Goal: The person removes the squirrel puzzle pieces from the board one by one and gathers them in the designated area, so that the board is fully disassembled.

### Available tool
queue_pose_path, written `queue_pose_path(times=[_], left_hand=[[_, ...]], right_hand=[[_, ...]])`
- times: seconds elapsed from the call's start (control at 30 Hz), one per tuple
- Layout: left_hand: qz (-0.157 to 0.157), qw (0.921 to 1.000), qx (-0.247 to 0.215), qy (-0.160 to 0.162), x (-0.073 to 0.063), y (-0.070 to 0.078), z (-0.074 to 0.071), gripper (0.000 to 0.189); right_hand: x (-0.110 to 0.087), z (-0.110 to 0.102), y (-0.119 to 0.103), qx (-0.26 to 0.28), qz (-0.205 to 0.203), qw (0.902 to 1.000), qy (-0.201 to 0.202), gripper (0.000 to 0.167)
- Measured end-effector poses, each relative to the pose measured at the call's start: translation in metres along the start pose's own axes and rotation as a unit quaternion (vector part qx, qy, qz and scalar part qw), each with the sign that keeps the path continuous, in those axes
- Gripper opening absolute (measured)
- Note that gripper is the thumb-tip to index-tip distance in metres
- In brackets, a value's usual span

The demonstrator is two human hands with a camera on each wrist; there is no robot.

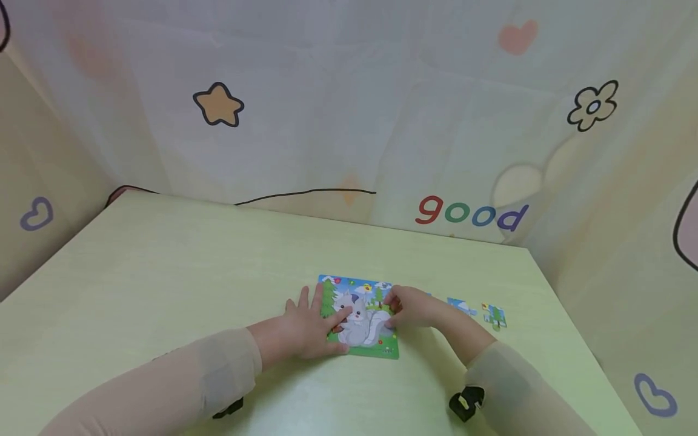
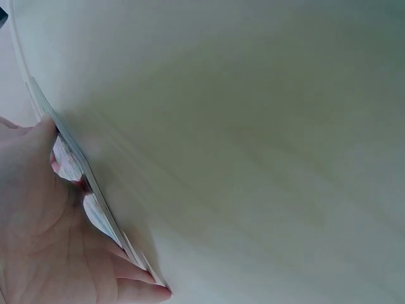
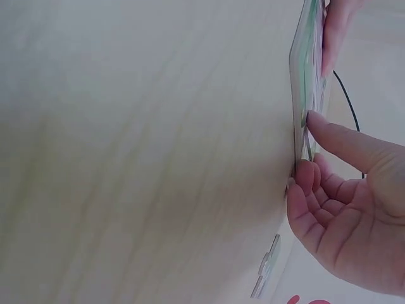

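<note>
A square jigsaw puzzle [image 1: 357, 333] with a pale squirrel picture lies on the table in the head view. My left hand [image 1: 311, 330] rests on its left part with fingers spread, covering some of the picture. At the puzzle's right edge, my right hand [image 1: 411, 307] pinches a puzzle piece between thumb and curled fingers, mostly hidden by them. The right wrist view shows the thumb [image 3: 335, 136] against the piece, slightly tilted at the board's edge. In the left wrist view, the left hand [image 2: 57, 221] lies along the board's thin edge [image 2: 95, 187].
Right of the puzzle lie loose jigsaw pieces, one blue [image 1: 460, 306] and one with a green tree [image 1: 495, 316]. The pale table [image 1: 218, 260] meets a printed cloth backdrop [image 1: 305, 121] at the back. A dark strap [image 1: 466, 402] sits by my right sleeve.
</note>
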State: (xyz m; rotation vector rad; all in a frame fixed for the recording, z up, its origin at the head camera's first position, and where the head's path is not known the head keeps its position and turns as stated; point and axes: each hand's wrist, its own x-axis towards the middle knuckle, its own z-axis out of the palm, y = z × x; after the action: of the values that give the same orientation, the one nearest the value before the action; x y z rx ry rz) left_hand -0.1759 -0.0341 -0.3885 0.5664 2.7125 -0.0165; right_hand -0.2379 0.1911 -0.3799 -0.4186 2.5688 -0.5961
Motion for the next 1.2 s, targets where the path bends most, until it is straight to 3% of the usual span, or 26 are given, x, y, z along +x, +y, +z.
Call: queue_pose_path(times=[0.37,0.57,0.67,0.77,1.2], left_hand=[[0.002,1.0000,0.004,-0.003,0.001,0.000,-0.004,0.075],[0.065,0.9970,0.041,0.011,0.004,0.001,-0.007,0.075],[0.099,0.9941,0.045,0.001,0.006,0.002,-0.008,0.069],[0.113,0.9926,0.042,-0.013,0.006,0.003,-0.010,0.061],[0.108,0.9925,0.048,-0.033,0.012,0.006,-0.011,0.061]], right_hand=[[-0.002,-0.001,-0.009,-0.026,0.002,0.9996,0.011,0.029],[-0.001,0.000,-0.009,-0.030,0.002,0.9995,0.010,0.027],[0.000,0.001,-0.007,-0.024,0.004,0.9996,0.012,0.027],[0.000,0.002,-0.005,-0.017,0.006,0.9998,0.013,0.027],[-0.001,0.003,-0.004,-0.001,0.010,0.9996,0.027,0.030]])
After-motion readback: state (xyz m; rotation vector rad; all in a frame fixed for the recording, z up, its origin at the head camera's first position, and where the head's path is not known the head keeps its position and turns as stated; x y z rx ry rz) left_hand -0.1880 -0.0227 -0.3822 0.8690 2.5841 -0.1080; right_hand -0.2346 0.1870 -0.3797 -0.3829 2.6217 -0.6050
